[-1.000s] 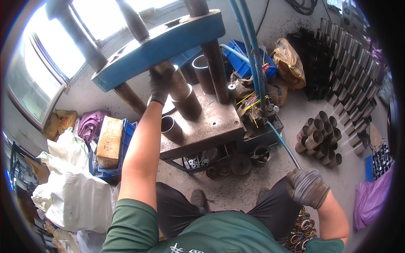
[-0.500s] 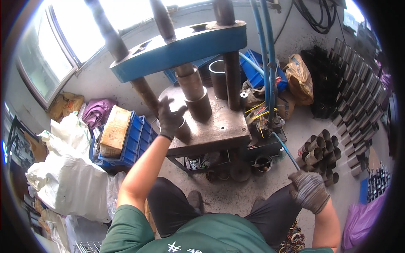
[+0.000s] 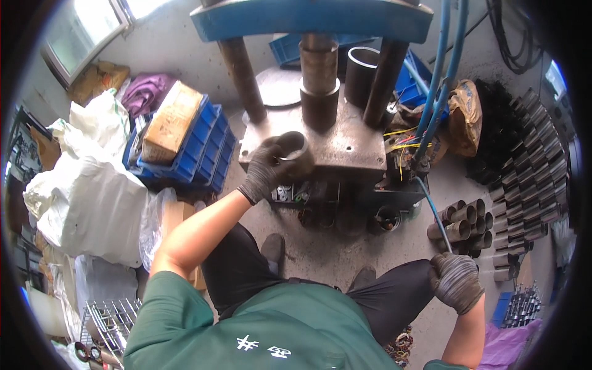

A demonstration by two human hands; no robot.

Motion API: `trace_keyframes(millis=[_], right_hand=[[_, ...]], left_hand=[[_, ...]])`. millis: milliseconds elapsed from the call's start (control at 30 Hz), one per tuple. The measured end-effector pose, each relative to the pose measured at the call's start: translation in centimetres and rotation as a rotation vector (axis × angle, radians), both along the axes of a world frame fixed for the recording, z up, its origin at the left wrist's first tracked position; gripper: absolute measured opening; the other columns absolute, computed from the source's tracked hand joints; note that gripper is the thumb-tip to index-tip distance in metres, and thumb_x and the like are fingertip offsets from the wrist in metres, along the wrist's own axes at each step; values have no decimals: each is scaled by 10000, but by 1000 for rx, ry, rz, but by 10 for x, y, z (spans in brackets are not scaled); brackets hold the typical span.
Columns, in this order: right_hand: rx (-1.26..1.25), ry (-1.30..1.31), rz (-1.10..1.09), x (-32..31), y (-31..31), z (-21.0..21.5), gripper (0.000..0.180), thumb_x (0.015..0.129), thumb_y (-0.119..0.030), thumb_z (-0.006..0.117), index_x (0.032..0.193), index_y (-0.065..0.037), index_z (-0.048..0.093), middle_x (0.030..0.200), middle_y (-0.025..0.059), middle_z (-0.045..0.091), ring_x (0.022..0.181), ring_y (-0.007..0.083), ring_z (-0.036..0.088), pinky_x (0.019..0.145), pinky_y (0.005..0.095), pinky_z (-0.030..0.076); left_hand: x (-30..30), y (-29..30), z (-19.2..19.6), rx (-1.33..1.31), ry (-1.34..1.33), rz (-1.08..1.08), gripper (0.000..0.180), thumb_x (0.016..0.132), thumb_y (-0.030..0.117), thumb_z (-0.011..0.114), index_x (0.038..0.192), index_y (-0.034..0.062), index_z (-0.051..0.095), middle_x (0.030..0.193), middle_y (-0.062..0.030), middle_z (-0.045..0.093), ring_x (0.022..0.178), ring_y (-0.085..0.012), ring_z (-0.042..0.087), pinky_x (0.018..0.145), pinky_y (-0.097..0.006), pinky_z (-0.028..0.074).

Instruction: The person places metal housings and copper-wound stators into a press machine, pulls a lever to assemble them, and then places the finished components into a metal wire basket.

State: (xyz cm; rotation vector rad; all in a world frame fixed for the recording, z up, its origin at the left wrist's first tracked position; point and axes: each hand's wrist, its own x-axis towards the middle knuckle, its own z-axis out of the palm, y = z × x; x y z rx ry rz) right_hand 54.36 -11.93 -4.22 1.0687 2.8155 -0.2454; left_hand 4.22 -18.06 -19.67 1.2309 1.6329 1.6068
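Note:
My left hand (image 3: pixel 267 170), in a dark glove, is closed around a short metal sleeve (image 3: pixel 301 164) at the front edge of the press table (image 3: pixel 364 145). The sleeve's open end faces up, tilted slightly; whether its base touches the table I cannot tell. Behind it, another metal sleeve (image 3: pixel 319 111) stands upright beneath the press ram (image 3: pixel 319 61). My right hand (image 3: pixel 457 283), in a grey striped glove, grips the end of a thin blue lever (image 3: pixel 435 213) that runs up to the press's side.
Press columns (image 3: pixel 242 80) and a blue crossbeam (image 3: pixel 308 21) frame the table. A wide dark tube (image 3: pixel 357 86) stands at its back right. Blue crates (image 3: pixel 209 145) and white sacks (image 3: pixel 102 203) lie left; loose sleeves (image 3: pixel 459 229) and stacked ones (image 3: pixel 524 191) sit right.
My left hand has closed on the short sleeve and brought it rightward along the table's front edge. My right hand still holds the lever. The view has tilted downward.

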Motion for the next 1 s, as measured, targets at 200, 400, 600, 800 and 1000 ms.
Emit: trace_keyframes(millis=[200,400,600,800,1000], right_hand=[[59,365,-47,-9,4,-4,258,862,-137,684,1088,-21,727,954,206,732,872,425,703,799,494,553],[-68,-61,-60,4,-7,-13,266,853,-130,686,1093,-22,723,969,206,733,910,420,711,827,501,562],[-98,300,-79,-16,5,4,261,853,-48,688,1110,-6,713,1005,220,734,913,425,714,813,472,572],[-80,47,-57,-3,-3,-7,240,857,-109,692,1074,-12,726,988,217,736,902,425,714,823,483,573],[-95,117,-175,-9,-7,-1,221,877,-133,664,1046,-14,741,968,224,737,903,431,713,815,488,574]], left_hand=[[39,-13,-32,-746,639,-526,536,890,489,787,1158,25,764,1228,-208,723,1140,-363,700,988,-452,548],[20,13,-155,-966,852,-565,577,898,526,669,1364,191,723,1364,-196,697,1230,-362,679,1061,-462,532],[-46,20,-280,-725,610,182,502,943,459,669,1309,123,740,1483,-200,614,1398,-372,550,1166,-454,449],[-47,38,-341,-687,336,427,501,1029,493,550,1318,134,749,1518,-186,588,1490,-386,437,1271,-498,288],[-32,59,-380,-698,313,418,484,942,337,694,1370,120,626,1556,-214,497,1438,-401,448,1200,-443,418]])
